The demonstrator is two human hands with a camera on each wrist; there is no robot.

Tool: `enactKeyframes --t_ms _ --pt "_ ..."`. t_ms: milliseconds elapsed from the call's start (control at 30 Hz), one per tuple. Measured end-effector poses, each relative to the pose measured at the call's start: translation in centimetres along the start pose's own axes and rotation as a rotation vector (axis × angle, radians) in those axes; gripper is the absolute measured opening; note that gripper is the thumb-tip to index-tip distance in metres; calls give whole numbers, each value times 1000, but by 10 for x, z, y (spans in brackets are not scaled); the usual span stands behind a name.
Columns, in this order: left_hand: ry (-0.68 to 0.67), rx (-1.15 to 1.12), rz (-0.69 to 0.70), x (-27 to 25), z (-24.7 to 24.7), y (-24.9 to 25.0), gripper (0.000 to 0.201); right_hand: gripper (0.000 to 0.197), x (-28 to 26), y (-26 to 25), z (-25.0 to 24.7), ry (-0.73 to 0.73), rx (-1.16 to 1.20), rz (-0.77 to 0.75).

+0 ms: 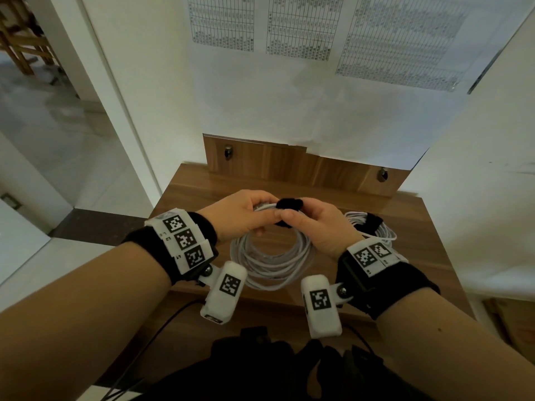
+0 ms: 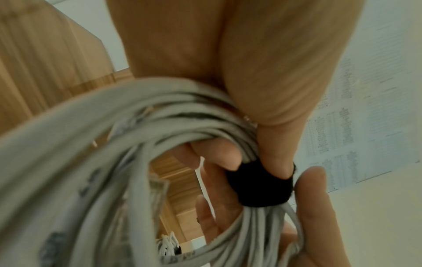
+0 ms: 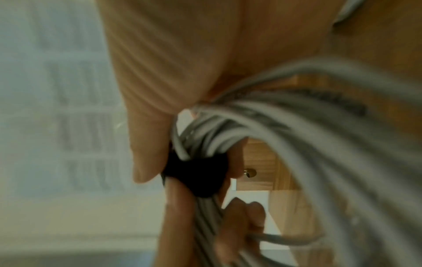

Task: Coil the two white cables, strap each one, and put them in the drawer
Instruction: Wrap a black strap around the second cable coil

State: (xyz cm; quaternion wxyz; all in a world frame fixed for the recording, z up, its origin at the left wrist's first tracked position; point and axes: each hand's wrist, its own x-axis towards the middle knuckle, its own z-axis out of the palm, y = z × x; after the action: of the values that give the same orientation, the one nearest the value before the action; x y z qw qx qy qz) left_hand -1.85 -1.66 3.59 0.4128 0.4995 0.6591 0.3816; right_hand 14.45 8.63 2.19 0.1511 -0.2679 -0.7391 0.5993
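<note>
I hold a coiled white cable (image 1: 272, 264) upright above the wooden table top (image 1: 419, 256). A black strap (image 1: 289, 204) is wrapped round the top of the coil. My left hand (image 1: 249, 215) grips the bundle just left of the strap, thumb on the strap's edge (image 2: 258, 184). My right hand (image 1: 315, 224) pinches the black strap (image 3: 198, 175) and the strands under it from the right. A second white coil (image 1: 373, 227) with a black strap round it lies on the table behind my right hand. No drawer shows in any view.
A wooden back panel (image 1: 289, 163) with two metal knobs stands at the table's rear, below a white wall with printed sheets (image 1: 301, 27). A doorway and tiled floor (image 1: 43, 125) open to the left. Black cords (image 1: 162, 328) hang in front of the table.
</note>
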Motion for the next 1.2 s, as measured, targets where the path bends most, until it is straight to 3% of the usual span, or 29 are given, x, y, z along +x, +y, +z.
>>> enactKeyframes --t_ms 67,167,300,500,633,1200 --pt "4 9 -7 0 -1 0 27 15 -1 1 1 13 9 -26" --pt "14 23 -2 1 -1 0 26 16 -3 0 6 20 88 -32" --pt "36 0 0 2 1 -1 23 35 -3 2 10 57 308 29" --pt "53 -31 -5 5 2 -1 23 73 0 4 11 136 389 48" --pt "38 -43 -19 7 3 -1 26 48 -1 0 8 116 433 62" --pt "36 -79 -3 13 3 -3 26 36 7 -6 1 158 474 39"
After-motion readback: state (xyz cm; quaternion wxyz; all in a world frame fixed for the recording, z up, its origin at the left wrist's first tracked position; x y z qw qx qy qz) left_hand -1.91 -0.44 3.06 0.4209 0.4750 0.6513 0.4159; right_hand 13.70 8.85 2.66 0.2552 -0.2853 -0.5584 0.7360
